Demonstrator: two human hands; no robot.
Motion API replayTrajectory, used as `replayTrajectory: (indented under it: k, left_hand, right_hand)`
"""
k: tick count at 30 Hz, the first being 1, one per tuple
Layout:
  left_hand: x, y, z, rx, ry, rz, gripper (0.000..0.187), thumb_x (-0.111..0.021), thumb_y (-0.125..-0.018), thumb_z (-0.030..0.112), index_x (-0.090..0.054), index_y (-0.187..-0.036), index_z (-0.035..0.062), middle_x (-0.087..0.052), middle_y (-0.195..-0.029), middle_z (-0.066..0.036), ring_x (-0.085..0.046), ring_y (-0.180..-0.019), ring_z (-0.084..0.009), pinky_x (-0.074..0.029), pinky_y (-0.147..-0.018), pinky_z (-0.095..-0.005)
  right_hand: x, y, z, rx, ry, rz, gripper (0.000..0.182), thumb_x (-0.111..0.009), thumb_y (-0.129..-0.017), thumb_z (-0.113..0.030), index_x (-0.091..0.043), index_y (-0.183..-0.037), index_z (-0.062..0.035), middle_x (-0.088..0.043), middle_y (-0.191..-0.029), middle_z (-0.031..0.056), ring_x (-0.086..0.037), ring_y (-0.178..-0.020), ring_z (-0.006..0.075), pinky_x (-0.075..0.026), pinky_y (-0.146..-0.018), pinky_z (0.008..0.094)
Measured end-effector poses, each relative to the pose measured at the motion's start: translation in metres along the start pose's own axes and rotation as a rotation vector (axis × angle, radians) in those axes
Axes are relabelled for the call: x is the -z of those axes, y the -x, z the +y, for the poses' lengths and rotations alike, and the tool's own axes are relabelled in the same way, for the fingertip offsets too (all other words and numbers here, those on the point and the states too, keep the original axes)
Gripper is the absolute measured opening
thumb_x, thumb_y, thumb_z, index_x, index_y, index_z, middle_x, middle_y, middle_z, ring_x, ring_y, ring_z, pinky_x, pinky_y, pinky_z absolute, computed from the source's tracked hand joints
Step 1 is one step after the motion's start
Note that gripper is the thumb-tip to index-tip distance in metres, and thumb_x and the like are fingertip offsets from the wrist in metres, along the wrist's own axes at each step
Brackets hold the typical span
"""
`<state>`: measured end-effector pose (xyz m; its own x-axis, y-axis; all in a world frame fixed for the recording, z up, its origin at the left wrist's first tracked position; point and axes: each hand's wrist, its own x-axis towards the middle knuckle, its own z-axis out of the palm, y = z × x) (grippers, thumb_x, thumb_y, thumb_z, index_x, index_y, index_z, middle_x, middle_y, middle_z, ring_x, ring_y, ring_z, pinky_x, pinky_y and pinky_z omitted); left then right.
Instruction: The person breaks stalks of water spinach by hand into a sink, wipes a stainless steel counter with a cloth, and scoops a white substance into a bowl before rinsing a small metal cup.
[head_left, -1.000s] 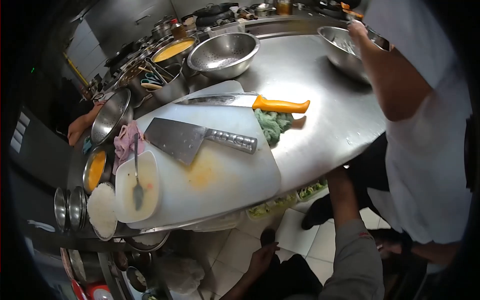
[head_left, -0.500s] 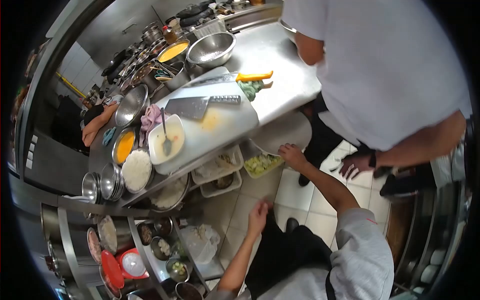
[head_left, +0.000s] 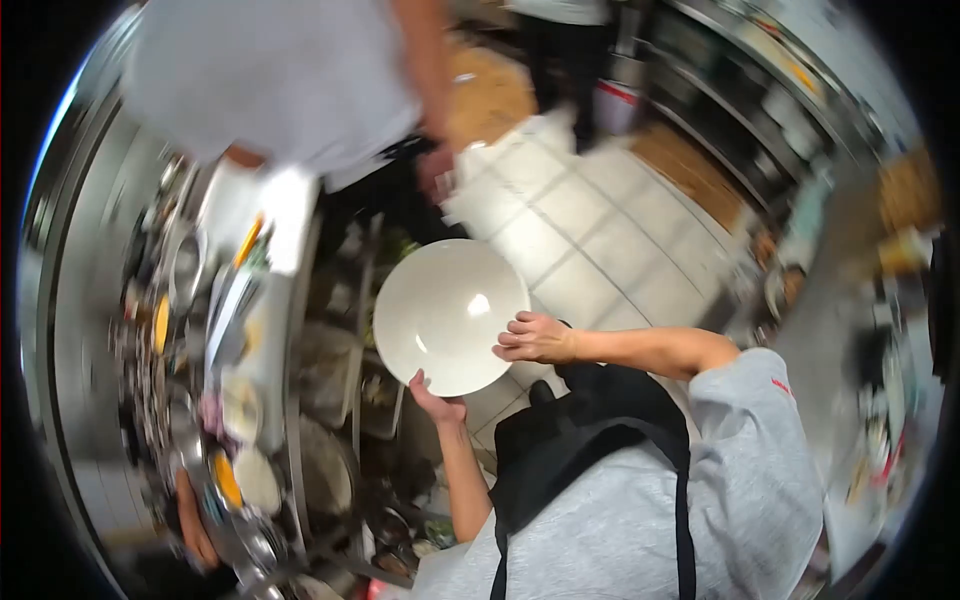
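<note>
A large, round white bowl (head_left: 440,305) is held in front of my body, its smooth inside facing up and showing only light reflections. My right hand (head_left: 537,338) grips its rim on the right side, fingers bent over the edge. At the lower rim, my left hand (head_left: 437,402) has its thumb on the edge; the other fingers are mostly hidden beneath the bowl.
A co-worker in a white shirt (head_left: 275,80) stands ahead to the left, one hand (head_left: 436,172) hanging near the bowl. The steel counter (head_left: 300,215) runs along the left, above shelves. Another person (head_left: 565,60) stands farther back. White floor tiles (head_left: 600,230) lie ahead.
The bowl has come up from beneath the counter edge to in front of me. My left hand has joined my right on its rim. The view has swung to the right.
</note>
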<state>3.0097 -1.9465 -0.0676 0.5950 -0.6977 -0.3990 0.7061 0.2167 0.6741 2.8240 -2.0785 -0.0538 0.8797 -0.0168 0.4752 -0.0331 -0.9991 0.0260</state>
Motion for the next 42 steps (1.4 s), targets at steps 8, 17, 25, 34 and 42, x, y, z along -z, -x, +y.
replayTrajectory:
  k: [8,17,25,34,42]
  left_hand:
    - [-0.097,0.096,-0.063,0.176,-0.134,-0.317,0.060,-0.038,-0.077,0.037,-0.039,-0.125,0.0007,-0.046,-0.121,-0.015,-0.047,-0.109,-0.0333,-0.041,-0.088,-0.0459]
    - [-0.177,0.265,-0.168,0.244,-0.339,-0.573,0.061,-0.042,-0.076,0.038,-0.038,-0.125,0.0005,-0.044,-0.120,-0.015,-0.043,-0.111,-0.0316,-0.040,-0.087,-0.0462]
    - [-0.202,0.416,-0.262,0.325,-0.640,-0.550,0.055,-0.044,-0.080,0.034,-0.038,-0.125,0.0028,-0.045,-0.120,-0.013,-0.046,-0.108,-0.0300,-0.041,-0.087,-0.0445]
    - [-0.208,0.570,-0.343,0.441,-0.336,-0.828,0.046,-0.041,-0.093,0.030,-0.036,-0.127,-0.0008,-0.046,-0.121,-0.014,-0.048,-0.108,-0.0259,-0.042,-0.089,-0.0359]
    - [-0.138,0.714,-0.382,0.241,-0.418,-0.793,0.050,-0.041,-0.093,0.033,-0.034,-0.128,-0.0035,-0.046,-0.122,-0.015,-0.049,-0.108,-0.0257,-0.042,-0.089,-0.0356]
  right_hand:
    - [0.171,0.171,-0.109,-0.699,0.199,0.209,0.038,-0.061,-0.073,-0.017,-0.058,-0.110,-0.0191,-0.049,-0.106,0.0017,-0.046,-0.099,0.0172,-0.035,-0.086,0.0340]
    - [0.362,0.504,-0.243,-1.579,0.910,0.317,0.028,-0.051,-0.083,-0.024,-0.060,-0.109,-0.0170,-0.051,-0.113,0.0103,-0.048,-0.103,0.0297,-0.036,-0.088,0.0456]
    - [0.490,0.781,-0.379,-3.046,1.425,0.207,0.060,-0.037,-0.087,-0.052,-0.037,-0.133,-0.0132,-0.026,-0.139,0.0239,-0.028,-0.125,0.0415,-0.024,-0.099,0.0530]
    - [0.450,0.698,-0.422,-1.701,0.406,1.163,0.030,-0.044,-0.086,-0.005,-0.049,-0.116,-0.0023,-0.053,-0.113,0.0106,-0.049,-0.109,0.0233,-0.039,-0.091,0.0360]
    - [0.436,0.569,-0.407,-1.100,0.417,0.211,0.070,-0.057,-0.070,-0.035,-0.035,-0.133,-0.0147,-0.029,-0.141,0.0113,-0.031,-0.126,0.0292,-0.025,-0.101,0.0472]
